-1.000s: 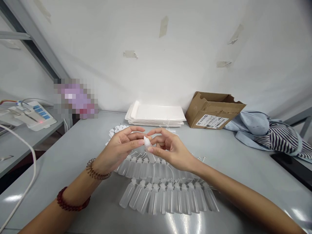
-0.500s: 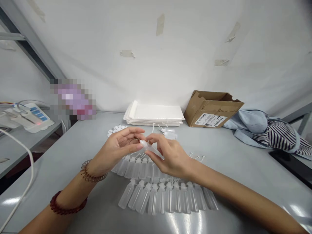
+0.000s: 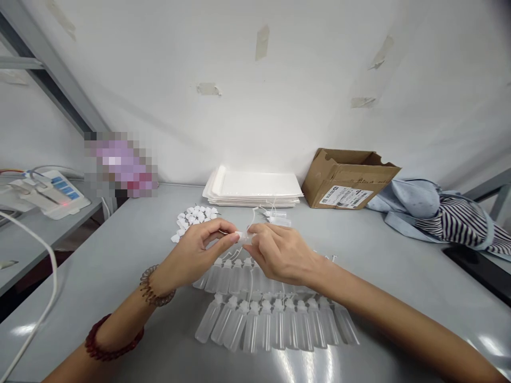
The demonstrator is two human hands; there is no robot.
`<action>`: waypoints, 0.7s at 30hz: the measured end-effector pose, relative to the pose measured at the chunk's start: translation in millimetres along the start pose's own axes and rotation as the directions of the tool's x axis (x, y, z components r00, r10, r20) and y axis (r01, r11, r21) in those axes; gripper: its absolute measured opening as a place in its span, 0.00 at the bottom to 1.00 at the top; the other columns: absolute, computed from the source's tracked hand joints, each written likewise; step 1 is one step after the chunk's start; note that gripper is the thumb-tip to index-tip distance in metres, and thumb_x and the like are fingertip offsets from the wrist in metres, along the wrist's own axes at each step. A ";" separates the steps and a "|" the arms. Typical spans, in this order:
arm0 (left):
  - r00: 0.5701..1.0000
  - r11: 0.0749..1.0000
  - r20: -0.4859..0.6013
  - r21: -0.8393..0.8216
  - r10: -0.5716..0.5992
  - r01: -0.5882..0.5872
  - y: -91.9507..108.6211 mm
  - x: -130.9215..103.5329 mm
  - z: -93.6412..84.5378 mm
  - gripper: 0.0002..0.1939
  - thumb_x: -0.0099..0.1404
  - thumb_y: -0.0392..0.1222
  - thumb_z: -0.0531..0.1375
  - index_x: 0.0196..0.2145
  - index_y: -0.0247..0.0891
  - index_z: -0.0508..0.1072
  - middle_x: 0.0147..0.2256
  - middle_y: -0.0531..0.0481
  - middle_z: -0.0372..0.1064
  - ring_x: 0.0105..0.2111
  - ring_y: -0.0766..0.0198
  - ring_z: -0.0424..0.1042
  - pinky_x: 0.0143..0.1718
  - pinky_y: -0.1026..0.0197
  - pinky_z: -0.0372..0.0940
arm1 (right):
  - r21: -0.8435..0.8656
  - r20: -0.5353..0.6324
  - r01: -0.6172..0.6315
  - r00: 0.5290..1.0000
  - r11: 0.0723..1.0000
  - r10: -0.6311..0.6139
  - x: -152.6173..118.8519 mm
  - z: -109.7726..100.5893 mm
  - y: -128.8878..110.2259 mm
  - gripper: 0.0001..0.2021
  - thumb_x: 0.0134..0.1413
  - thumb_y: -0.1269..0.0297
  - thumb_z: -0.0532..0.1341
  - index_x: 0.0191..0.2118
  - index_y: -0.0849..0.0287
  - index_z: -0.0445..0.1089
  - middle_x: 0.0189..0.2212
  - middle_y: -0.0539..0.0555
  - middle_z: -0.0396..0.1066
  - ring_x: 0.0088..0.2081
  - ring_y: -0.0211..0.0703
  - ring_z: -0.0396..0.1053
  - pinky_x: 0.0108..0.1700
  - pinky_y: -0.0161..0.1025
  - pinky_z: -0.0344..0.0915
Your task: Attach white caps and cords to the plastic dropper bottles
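My left hand (image 3: 211,244) pinches a small white cap (image 3: 239,235) between thumb and fingertips. Facing it, my right hand (image 3: 281,252) is closed around a translucent plastic squeeze bottle (image 3: 249,237), whose neck end points at the cap; most of its body is hidden by my fingers. A thin white strap rises near my right fingertips. Below my hands, similar bottles (image 3: 265,324) lie side by side in a front row. A second row of bottles (image 3: 225,276) lies behind it, partly covered by my right hand. Loose white caps (image 3: 195,215) are heaped beyond my left hand.
A stack of white envelopes (image 3: 255,186) lies against the wall, with a few more bottles (image 3: 279,219) before it. To the right are an open cardboard box (image 3: 347,181), blue and striped fabric (image 3: 459,218) and a black phone-like object (image 3: 479,271). A white cable (image 3: 50,298) hangs at left.
My left fingers have closed together on the cap. Both hands have lowered and tilted slightly, and the left has shifted right, uncovering more of the cap heap.
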State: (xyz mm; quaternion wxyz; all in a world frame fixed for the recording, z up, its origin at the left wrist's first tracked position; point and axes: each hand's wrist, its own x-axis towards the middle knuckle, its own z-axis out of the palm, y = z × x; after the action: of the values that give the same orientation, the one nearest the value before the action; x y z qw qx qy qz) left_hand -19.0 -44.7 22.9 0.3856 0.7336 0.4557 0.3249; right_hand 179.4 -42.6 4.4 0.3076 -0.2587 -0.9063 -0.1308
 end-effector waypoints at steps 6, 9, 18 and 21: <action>0.997 0.997 -0.015 0.045 0.071 -0.070 -4.5 -1.8 3.2 0.08 0.63 0.45 0.58 0.38 0.42 0.74 0.37 0.48 0.71 0.38 0.57 0.68 0.41 0.60 0.62 | 0.107 0.167 -0.091 0.983 0.990 0.073 0.5 -6.7 3.4 0.06 0.61 0.69 0.48 0.35 0.58 0.60 0.30 0.56 0.70 0.28 0.41 0.65 0.24 0.36 0.57; 1.000 0.999 0.022 0.050 0.004 -0.005 -4.2 -1.1 2.4 0.09 0.64 0.47 0.56 0.36 0.42 0.74 0.36 0.49 0.71 0.36 0.58 0.67 0.36 0.61 0.62 | 0.052 0.149 -0.023 0.989 0.998 0.015 0.9 -7.5 3.2 0.07 0.61 0.72 0.48 0.33 0.58 0.60 0.29 0.55 0.70 0.27 0.40 0.64 0.23 0.36 0.56; 0.991 0.995 0.103 -0.047 -0.085 0.091 -6.3 2.1 3.6 0.15 0.64 0.49 0.55 0.24 0.39 0.69 0.22 0.54 0.60 0.22 0.66 0.57 0.23 0.65 0.53 | 0.021 0.097 -0.009 0.995 1.000 0.007 2.6 -9.0 3.8 0.08 0.64 0.64 0.49 0.33 0.59 0.60 0.23 0.51 0.68 0.21 0.36 0.61 0.19 0.35 0.45; 0.988 0.988 0.085 -0.069 -0.132 0.138 -6.1 2.4 2.9 0.18 0.64 0.51 0.55 0.21 0.39 0.64 0.20 0.56 0.55 0.20 0.68 0.51 0.21 0.65 0.50 | 0.018 0.091 -0.036 0.995 0.999 0.034 3.2 -7.7 6.5 0.12 0.65 0.59 0.48 0.35 0.60 0.62 0.23 0.52 0.68 0.22 0.37 0.61 0.20 0.35 0.45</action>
State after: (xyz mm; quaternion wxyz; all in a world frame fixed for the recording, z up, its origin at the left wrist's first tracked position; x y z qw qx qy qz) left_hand -18.3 -41.5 16.6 0.4517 0.6987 0.4761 0.2849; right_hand 184.5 -39.0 12.9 0.2709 -0.2771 -0.9159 -0.1049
